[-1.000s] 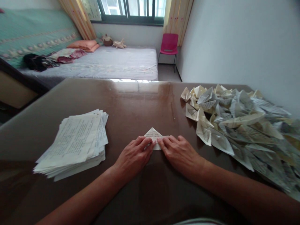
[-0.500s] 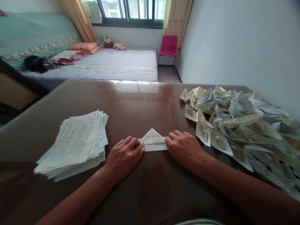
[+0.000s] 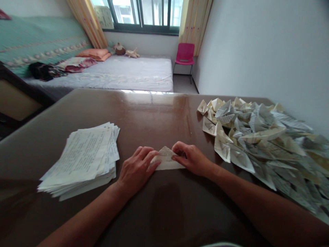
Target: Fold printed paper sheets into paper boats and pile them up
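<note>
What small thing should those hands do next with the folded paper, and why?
Perhaps press the folded paper flat against the table: the left hand and right hand have fingers on opposite sides of its pointed top, seemingly well placed to sharpen creases.

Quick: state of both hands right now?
Left hand: closed, holding left side of folded paper.
Right hand: closed, holding right side of folded paper.

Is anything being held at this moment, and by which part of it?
Yes, a folded paper. The left grip holds its left side and the right grip its right side, thumbs at the front.
</note>
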A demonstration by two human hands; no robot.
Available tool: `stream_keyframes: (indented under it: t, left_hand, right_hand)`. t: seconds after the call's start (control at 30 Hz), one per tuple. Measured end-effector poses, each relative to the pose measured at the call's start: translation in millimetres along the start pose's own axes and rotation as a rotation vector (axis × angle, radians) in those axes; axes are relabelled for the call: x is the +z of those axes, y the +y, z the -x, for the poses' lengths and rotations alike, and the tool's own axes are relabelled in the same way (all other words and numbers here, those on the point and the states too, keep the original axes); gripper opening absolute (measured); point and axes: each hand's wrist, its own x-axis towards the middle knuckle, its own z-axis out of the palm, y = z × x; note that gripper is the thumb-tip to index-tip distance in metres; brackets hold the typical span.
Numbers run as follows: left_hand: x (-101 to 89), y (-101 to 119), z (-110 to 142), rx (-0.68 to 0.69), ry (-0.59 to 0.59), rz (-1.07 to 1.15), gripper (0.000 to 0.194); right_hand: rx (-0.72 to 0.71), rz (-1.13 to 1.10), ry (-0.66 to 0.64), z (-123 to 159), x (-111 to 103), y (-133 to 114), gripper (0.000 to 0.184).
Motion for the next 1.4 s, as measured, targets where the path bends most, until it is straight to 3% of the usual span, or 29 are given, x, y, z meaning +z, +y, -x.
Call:
stream_keyframes:
  t: [0.07,0.1,0.17,0.23,0.33,0.43,0.5,0.6,0.7,0.77,0.83,0.93,1.1,1.23,1.4]
  left_hand:
    - [1.1,2.3,-4.0,-0.082,0.016,0.125,0.04]
    - [1.9,3.4,-5.9,-0.112,-0.019,0.207,0.038]
    - [3.8,5.1,-8.8,-0.174,-0.125,0.392,0.017]
    - [4.8,6.2,-10.6,-0.265,-0.211,0.606,0.018]
    - [4.2,7.6,-12.1,-0.422,-0.221,0.956,0.022]
    - [4.4,10.7,-12.3,-0.528,-0.172,1.19,0.028]
    - [6.3,13.0,-11.5,-0.541,-0.166,1.242,0.029]
    - [9.1,13.1,-9.8,-0.476,-0.126,1.086,0.028]
    - [6.2,8.4,-9.5,-0.322,0.136,0.644,0.045]
    - [1.8,4.7,-9.8,-0.151,0.29,0.303,0.056]
    - [-1.2,2.1,-9.7,0.041,0.296,0.052,0.048]
    - [0.5,0.1,-8.9,0.241,0.138,-0.089,0.029]
    - [5.8,-2.1,-9.1,0.263,-0.126,-0.019,0.021]
    - [3.5,0.7,-10.2,0.217,-0.151,0.006,0.022]
    - [4.7,0.0,-12.4,-0.017,-0.144,0.122,0.022]
  right_hand:
    - [-0.064,-0.125,-0.032,-1.6,-1.1,-1.0,0.01]
    - [-0.095,-0.18,-0.044,-3.0,-1.1,-0.6,0.011]
    - [-0.116,-0.271,-0.02,-6.4,0.4,1.6,0.016]
    - [-0.061,-0.372,0.074,-9.7,3.3,4.1,0.026]
    - [0.067,-0.632,0.17,-11.9,9.7,5.1,0.043]
    - [0.105,-0.779,0.069,-8.8,18.2,1.0,0.046]
    - [0.086,-0.687,0.02,-5.0,22.9,-3.0,0.039]
    - [0.016,-0.375,0.072,0.0,22.6,-7.5,0.018]
    - [-0.16,0.101,0.284,2.6,13.0,-8.1,0.003]
    - [-0.296,0.45,0.379,3.2,5.9,-7.0,0.005]
    - [-0.383,0.716,0.359,2.9,2.0,-5.8,0.009]
    - [-0.423,0.91,0.251,1.9,2.1,-5.2,0.012]
    - [-0.379,0.886,0.059,4.0,-1.5,-2.4,0.014]
    - [-0.362,0.624,-0.022,4.5,-14.8,9.6,0.022]
    - [-0.239,0.231,-0.012,-3.1,-22.2,26.3,0.023]
